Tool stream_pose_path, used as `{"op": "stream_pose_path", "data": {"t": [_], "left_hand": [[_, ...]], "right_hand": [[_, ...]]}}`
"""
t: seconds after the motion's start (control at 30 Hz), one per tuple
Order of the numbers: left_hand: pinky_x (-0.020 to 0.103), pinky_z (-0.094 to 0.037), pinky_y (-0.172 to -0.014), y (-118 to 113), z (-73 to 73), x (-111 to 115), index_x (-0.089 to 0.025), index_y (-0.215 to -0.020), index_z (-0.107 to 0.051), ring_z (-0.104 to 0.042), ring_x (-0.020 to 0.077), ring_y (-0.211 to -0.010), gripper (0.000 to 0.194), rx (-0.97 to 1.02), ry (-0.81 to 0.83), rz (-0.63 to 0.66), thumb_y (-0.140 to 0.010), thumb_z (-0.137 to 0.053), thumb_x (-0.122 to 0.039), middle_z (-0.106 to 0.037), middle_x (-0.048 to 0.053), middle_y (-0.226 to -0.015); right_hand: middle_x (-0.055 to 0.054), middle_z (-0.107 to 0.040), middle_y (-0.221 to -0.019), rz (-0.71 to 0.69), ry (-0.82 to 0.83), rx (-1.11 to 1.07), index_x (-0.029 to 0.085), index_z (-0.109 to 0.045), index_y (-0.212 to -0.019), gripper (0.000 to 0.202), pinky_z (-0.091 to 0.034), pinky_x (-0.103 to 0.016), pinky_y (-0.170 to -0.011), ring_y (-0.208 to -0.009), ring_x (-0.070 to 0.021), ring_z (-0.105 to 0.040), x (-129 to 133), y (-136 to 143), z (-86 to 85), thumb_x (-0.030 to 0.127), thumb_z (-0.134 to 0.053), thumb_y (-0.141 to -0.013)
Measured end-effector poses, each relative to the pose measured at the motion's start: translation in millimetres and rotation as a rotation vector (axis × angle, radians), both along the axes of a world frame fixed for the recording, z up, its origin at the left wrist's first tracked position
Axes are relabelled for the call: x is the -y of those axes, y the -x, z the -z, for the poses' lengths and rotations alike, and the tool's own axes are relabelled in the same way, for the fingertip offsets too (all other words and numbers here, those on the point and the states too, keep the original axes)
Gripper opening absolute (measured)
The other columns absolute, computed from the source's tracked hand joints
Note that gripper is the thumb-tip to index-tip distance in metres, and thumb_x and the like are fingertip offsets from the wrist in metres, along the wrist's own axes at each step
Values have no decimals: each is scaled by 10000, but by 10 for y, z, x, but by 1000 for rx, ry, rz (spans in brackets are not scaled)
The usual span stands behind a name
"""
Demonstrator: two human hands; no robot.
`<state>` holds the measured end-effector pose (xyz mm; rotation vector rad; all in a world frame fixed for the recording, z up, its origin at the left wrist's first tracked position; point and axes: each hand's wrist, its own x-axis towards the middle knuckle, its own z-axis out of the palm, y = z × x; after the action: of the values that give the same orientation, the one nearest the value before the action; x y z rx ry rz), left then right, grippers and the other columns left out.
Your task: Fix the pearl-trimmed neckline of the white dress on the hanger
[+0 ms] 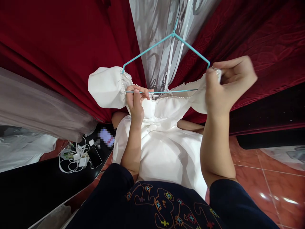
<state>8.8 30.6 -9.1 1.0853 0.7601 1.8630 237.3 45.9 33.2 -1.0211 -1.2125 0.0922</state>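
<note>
A white dress (166, 149) with puffed sleeves and pearl-beaded edging lies over my lap, its bodice raised toward a turquoise hanger (152, 47). The hanger's left shoulder end reaches the beaded edge by the left puff sleeve (105, 86). My left hand (137, 101) is closed around the hanger's bottom bar, near the middle of the neckline. Higher on the right, my right hand (224, 84) pinches the beaded strap edge of the dress at the hanger's right end. Part of that end is hidden behind the fingers and fabric.
Red drapes (71, 41) and sheer white fabric hang in front of me. On a black bench (28, 184) at the left lie tangled white cables (76, 157), a dark phone (94, 157) and a lit phone (106, 137). Red floor tiles (274, 187) show at the right.
</note>
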Motion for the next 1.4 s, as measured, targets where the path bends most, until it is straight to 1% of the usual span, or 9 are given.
{"op": "stream_pose_path", "data": {"t": [0.17,0.47,0.6,0.8,0.93,1.03,1.13,1.2,1.4], "left_hand": [[277,-549,-690,3,-21,-5,-247,-944,-509,-724,155,-713,501,-4,0,7,-948,-703,-709,-608,-52,-677],[276,-514,-654,-10,-7,-26,-246,-952,-497,-716,166,-706,555,8,41,-16,-904,-728,-749,-592,-54,-659],[269,-512,-650,31,-21,-22,-250,-950,-504,-721,165,-717,520,-5,33,-25,-922,-726,-720,-594,-51,-658],[285,-571,-724,13,-34,-5,-259,-949,-481,-690,147,-688,491,-27,85,-33,-966,-671,-711,-585,-59,-674],[287,-566,-733,-24,-34,1,-261,-950,-475,-702,155,-722,472,-19,113,-24,-979,-668,-691,-580,-54,-681],[286,-564,-732,-42,-29,13,-265,-978,-480,-740,177,-802,447,-30,130,-15,-994,-651,-678,-592,-42,-702],[282,-570,-747,-28,-2,25,-266,-1001,-490,-768,187,-863,435,-32,122,2,-993,-652,-669,-625,-35,-724],[283,-582,-777,33,18,41,-264,-1019,-516,-792,198,-928,425,-41,125,52,-981,-679,-655,-695,-11,-792],[292,-614,-763,417,-79,236,-207,-1087,-760,-821,239,-937,444,-381,358,261,-967,-705,-632,-846,113,-993]], "right_hand": [[18,-593,-789,-159,111,41,146,-690,-954,93,-299,-244,-582,-623,-37,-465,127,21,90,238,-686,-943],[0,-543,-1089,-62,-97,106,194,-564,-1103,145,-270,-239,-634,-647,-9,-366,-108,40,-76,248,-642,-993],[66,-434,-764,-198,151,180,194,-567,-1016,52,-237,-262,-618,-602,-37,-309,93,72,-25,195,-611,-987],[71,-474,-587,-330,552,234,210,-676,-1038,115,-238,-241,-489,-504,-46,-352,566,-163,-142,280,-718,-955],[52,-571,-599,-438,574,132,256,-682,-1318,401,-335,-243,-471,-497,-82,-476,726,13,-220,471,-727,-982],[49,-662,-698,-589,601,-18,305,-479,-1551,642,-393,-267,-467,-492,-105,-523,662,326,-10,589,-664,-1005],[52,-640,-684,-676,611,-43,294,-558,-1320,476,-402,-278,-492,-499,-110,-532,504,622,323,666,-578,-1024],[47,-588,-655,-551,498,-83,266,-561,-1057,424,-389,-281,-535,-528,-105,-513,403,745,483,688,-532,-1034],[56,-454,-611,-448,399,-162,264,-490,-882,479,-338,-286,-552,-545,-111,-448,273,777,533,721,-584,-994]]}}
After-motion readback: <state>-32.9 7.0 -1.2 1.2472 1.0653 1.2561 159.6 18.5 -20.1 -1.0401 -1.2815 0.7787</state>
